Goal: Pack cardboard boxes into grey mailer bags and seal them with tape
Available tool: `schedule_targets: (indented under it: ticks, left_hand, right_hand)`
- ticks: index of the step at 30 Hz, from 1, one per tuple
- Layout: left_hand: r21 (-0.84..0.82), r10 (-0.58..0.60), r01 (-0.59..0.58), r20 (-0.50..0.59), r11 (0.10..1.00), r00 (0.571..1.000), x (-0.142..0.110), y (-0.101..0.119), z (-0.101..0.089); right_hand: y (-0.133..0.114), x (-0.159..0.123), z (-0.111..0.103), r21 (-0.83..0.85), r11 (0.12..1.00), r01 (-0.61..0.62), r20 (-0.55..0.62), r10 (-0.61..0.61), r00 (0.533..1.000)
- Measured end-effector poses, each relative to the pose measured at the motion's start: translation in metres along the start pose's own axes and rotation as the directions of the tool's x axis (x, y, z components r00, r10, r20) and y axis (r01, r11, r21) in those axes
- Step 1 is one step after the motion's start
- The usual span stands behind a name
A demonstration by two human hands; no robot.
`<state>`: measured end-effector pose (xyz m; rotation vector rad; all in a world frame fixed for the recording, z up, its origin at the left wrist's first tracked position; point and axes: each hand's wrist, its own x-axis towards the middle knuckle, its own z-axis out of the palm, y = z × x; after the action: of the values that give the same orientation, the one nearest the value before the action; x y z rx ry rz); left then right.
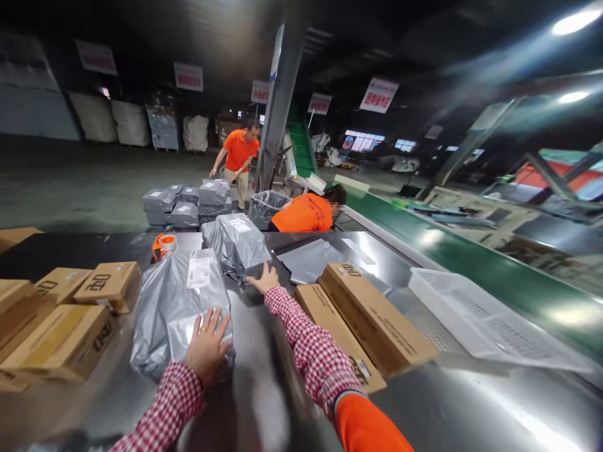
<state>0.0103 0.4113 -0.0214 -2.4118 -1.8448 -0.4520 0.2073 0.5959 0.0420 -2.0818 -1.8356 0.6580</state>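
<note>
My left hand (208, 346) lies with fingers spread on the near right side of a large grey plastic-wrapped parcel (164, 314), which bears a white label. Ahead and to the right, my right hand (264, 279) reaches out with its fingers apart, at the lower right corner of a second grey parcel (237, 245); whether it touches that parcel I cannot tell. Both parcels rest on the dark metal table (257, 383). Right of my right forearm lie two long brown cardboard boxes (377, 314), side by side. Flat grey plastic bags (311, 258) lie just beyond them.
Several small brown boxes (61, 339) cover the table's left side. An orange tape dispenser (164, 246) stands behind the large parcel. At right are a white plastic tray (490, 320) and a green conveyor (433, 242). Two co-workers in orange are beyond the table, near stacked grey parcels (186, 213).
</note>
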Motion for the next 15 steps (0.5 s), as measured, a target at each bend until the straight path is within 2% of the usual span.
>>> schedule_targets:
  ticks: [3, 6, 8, 11, 15]
  left_hand:
    - [0.18, 0.128, -0.111, -0.087, 0.977, 0.988, -0.011, -0.004, 0.028]
    - [0.333, 0.276, -0.182, -0.262, 0.925, 0.925, -0.024, -0.019, 0.043]
    - [0.383, 0.378, -0.247, -0.316, 0.89, 0.87, -0.031, -0.032, 0.045]
    - [0.409, 0.509, -0.372, -0.306, 0.833, 0.804, -0.039, -0.052, 0.039]
    - [0.38, 0.588, -0.483, -0.238, 0.789, 0.773, -0.054, -0.071, 0.025]
  right_hand:
    - [-0.007, 0.043, 0.001, -0.087, 0.996, -0.032, -0.023, 0.03, 0.999]
    - [-0.013, 0.081, 0.011, -0.138, 0.99, -0.04, 0.018, 0.043, 0.999]
    - [-0.013, 0.099, 0.021, -0.168, 0.985, -0.042, 0.058, 0.053, 0.997]
    - [-0.006, 0.111, 0.038, -0.225, 0.974, -0.034, 0.062, 0.049, 0.997]
    - [0.003, 0.106, 0.046, -0.299, 0.953, 0.042, -0.012, -0.048, 0.999]
